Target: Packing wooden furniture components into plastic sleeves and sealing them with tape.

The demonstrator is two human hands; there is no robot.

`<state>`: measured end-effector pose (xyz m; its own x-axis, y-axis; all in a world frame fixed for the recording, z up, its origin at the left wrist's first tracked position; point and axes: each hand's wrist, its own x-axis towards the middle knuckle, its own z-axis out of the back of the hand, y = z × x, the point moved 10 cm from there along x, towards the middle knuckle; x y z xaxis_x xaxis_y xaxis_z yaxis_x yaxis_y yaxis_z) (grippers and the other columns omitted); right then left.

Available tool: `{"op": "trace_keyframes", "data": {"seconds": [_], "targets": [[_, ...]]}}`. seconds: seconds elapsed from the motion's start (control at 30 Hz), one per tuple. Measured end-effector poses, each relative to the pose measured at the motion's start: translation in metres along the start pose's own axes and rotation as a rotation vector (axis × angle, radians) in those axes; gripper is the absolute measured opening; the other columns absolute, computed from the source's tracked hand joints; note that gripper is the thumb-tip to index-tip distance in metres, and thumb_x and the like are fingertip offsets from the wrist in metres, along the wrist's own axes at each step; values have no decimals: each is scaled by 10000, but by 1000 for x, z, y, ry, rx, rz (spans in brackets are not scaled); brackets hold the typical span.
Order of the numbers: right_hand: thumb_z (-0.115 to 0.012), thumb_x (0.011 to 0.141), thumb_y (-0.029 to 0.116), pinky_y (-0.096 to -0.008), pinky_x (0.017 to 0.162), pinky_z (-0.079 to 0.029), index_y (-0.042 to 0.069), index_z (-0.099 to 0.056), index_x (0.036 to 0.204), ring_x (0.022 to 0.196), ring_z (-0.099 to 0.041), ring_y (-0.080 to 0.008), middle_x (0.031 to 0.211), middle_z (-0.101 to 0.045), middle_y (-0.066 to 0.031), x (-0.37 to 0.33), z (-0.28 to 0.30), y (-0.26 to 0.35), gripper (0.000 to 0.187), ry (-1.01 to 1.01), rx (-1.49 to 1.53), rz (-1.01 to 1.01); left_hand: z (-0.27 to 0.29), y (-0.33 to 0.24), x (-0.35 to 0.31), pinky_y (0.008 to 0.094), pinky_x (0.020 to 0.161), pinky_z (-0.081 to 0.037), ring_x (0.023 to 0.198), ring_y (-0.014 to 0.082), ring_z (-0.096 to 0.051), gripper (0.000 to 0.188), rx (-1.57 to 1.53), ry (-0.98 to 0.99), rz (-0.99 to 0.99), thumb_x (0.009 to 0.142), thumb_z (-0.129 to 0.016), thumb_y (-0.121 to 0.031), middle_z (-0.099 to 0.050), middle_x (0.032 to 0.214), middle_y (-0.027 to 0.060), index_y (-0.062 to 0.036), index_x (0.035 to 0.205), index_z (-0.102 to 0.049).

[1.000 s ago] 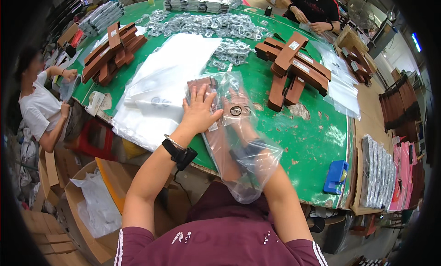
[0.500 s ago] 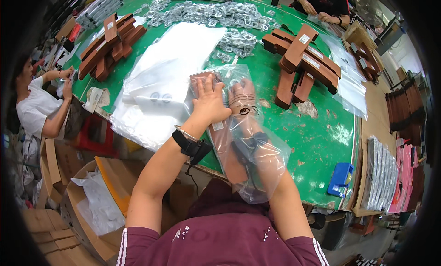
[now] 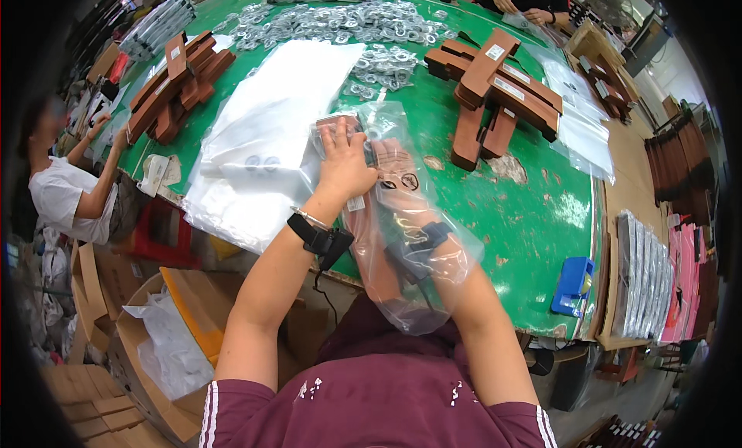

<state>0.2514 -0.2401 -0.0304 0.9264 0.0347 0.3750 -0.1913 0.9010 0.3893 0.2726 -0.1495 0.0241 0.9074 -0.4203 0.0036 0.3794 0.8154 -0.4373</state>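
A long brown bar point(image 3: 376, 266) with a small white label lies at the table's near edge, under and partly inside a clear plastic bag point(image 3: 456, 247); I cannot tell how far it is in. My left hand point(image 3: 345, 168) lies on the bar's far end with fingers spread. My right hand point(image 3: 396, 168) is inside the bag beside the bar, seen through the film. Its fingers look stretched out, though glare blurs them. Left of the hands rests a stack of white translucent bags point(image 3: 270, 115).
Crossed piles of brown bars stand at the right point(image 3: 495, 100) and the left point(image 3: 178, 85). Many small bagged rings point(image 3: 332, 23) cover the table's far side. A blue tape dispenser point(image 3: 573, 286) sits near the right edge. Co-workers are at the left point(image 3: 69, 189) and far right.
My right hand, curled before, now looks flatter inside the bag. The bag's near end has drawn slightly inward. My left hand stays on the bar. The left co-worker's arms have shifted.
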Motion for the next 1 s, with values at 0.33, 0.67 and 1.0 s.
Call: {"op": "trace_keyframes", "data": {"seconds": [0.33, 0.67, 1.0], "targets": [[-515, 908, 171, -492, 1039, -409, -11, -409, 1421, 1277, -440, -479, 1452, -398, -295, -100, 41, 62, 554, 379, 250, -105, -16, 11, 20, 532, 1203, 25, 1482, 464, -52, 649, 80, -58, -107, 747, -608, -253, -222, 1525, 362, -31, 1346, -492], [-745, 795, 103, -461, 942, -444, -16, -388, 1386, 1131, -511, -427, 1421, -383, -280, -292, 180, 28, 701, -11, 7, -255, 15, -20, 8, 568, 1104, -346, 1473, 464, -142, 645, 414, 248, 155, 807, -648, -294, -242, 1594, 179, -147, 1416, -495], [-764, 784, 150, -420, 947, -428, 0, -561, 1199, 1105, -508, -367, 1211, -522, -184, -262, 182, 2, 486, -164, 107, -451, 27, -30, 101, 441, 888, -526, 1069, 365, -639, 565, 334, -13, -92, 884, -626, -474, -634, 1165, 236, 15, 1166, -617]]}}
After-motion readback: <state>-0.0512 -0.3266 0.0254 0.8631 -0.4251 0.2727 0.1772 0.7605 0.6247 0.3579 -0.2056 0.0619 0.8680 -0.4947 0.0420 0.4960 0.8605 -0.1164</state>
